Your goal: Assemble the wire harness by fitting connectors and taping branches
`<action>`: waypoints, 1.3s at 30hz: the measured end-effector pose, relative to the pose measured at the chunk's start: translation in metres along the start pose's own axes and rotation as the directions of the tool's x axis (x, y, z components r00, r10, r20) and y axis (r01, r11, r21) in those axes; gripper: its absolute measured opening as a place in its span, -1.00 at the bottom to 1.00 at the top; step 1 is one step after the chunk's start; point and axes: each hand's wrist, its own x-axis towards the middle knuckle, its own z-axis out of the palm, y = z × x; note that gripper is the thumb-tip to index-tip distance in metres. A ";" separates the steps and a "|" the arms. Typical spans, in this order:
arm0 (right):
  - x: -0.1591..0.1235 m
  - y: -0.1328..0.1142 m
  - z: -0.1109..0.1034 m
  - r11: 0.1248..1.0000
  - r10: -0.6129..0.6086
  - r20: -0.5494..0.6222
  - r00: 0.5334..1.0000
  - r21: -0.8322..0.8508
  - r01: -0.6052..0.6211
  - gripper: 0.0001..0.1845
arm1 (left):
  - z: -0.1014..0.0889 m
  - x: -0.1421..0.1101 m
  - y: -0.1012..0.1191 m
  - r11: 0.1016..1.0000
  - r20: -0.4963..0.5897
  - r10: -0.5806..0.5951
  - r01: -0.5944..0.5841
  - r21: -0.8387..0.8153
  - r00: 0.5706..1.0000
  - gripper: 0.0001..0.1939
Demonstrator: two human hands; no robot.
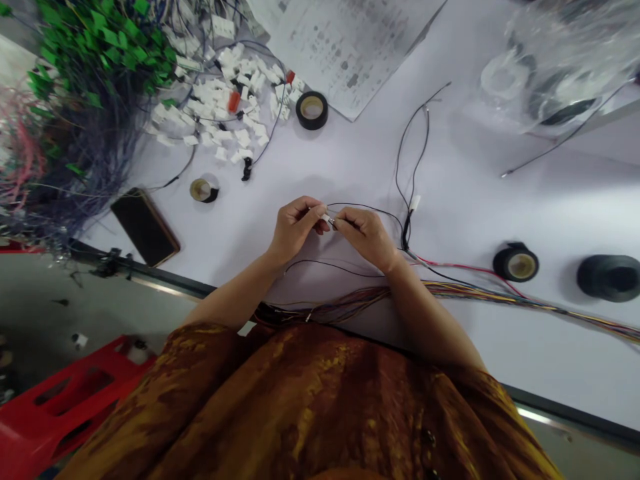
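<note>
1. My left hand (299, 227) pinches a small white connector (326, 218) between thumb and fingers, over the table (450, 347) in front of me. I'd say the tip grip leaves its near end bare for the other hand.
2. My right hand (366, 235) pinches something small and dark, with a glint of metal, right at the connector (too tiny to tell whether it is a wire's end). The hands face each other, fingertips nearly meeting, probably so that both pieces line up.
3. A thin black wire (365, 205) arcs from beside my left fingertips to the taped branch (405, 233), just beyond my right hand. Its slack seems to let me work without tugging the branch.
4. The harness (480, 293) runs sideways along the table's near side, passing under my right forearm, which likely leaves the space under my fingers free.
5. Loose connectors (240, 100) lie heaped beyond my left hand, presumably for easy picking. One tape roll (311, 110) sits beside the heap, near the paper (350, 53); another roll (517, 262) stands to the right, by the harness, where it looks handy.
</note>
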 end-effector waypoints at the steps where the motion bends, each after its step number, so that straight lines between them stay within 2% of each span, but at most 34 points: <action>1: 0.000 0.000 0.000 1.000 -0.008 -0.006 1.000 -0.009 0.008 -0.76 | 0.000 -0.001 0.000 1.000 -0.005 0.021 -0.021 0.019 1.000 -0.72; 6: 0.000 -0.001 -0.001 0.999 0.035 0.013 0.999 0.039 -0.036 -0.77 | -0.002 0.001 0.000 1.000 -0.011 -0.029 0.029 -0.010 1.000 -0.69; 9: 0.001 0.000 -0.002 0.996 0.060 0.027 0.998 0.065 -0.062 -0.77 | 0.000 0.001 0.000 1.000 -0.037 -0.002 0.002 -0.007 0.999 -0.70; 13: 0.000 0.000 0.000 0.998 0.039 0.034 0.999 0.044 -0.040 -0.74 | 0.004 -0.002 0.000 0.999 0.005 0.037 -0.037 0.008 0.999 -0.72; 16: -0.001 -0.001 0.002 1.000 0.017 0.016 1.000 0.016 -0.018 -0.71 | 0.004 -0.003 0.000 0.998 0.011 0.055 -0.056 0.042 0.998 -0.74; 20: -0.001 -0.001 0.002 0.999 0.045 -0.025 0.999 -0.009 -0.046 -0.77 | 0.004 -0.004 0.002 0.999 -0.012 0.014 -0.014 0.047 1.000 -0.73; 27: -0.003 -0.003 0.003 0.998 0.037 -0.051 0.998 -0.045 -0.040 -0.77 | 0.001 -0.001 0.007 0.999 0.021 -0.012 0.012 0.034 1.000 -0.72; 33: -0.033 0.005 -0.004 0.944 -0.052 -0.065 0.997 -0.328 0.028 -0.73 | -0.017 0.008 0.005 0.996 -0.031 -0.086 0.084 -0.043 0.996 -0.71; 39: -0.068 0.009 -0.019 0.853 -0.078 -0.166 0.983 -0.522 -0.021 -0.73 | -0.018 0.025 -0.001 0.989 -0.035 -0.123 0.119 -0.090 0.992 -0.70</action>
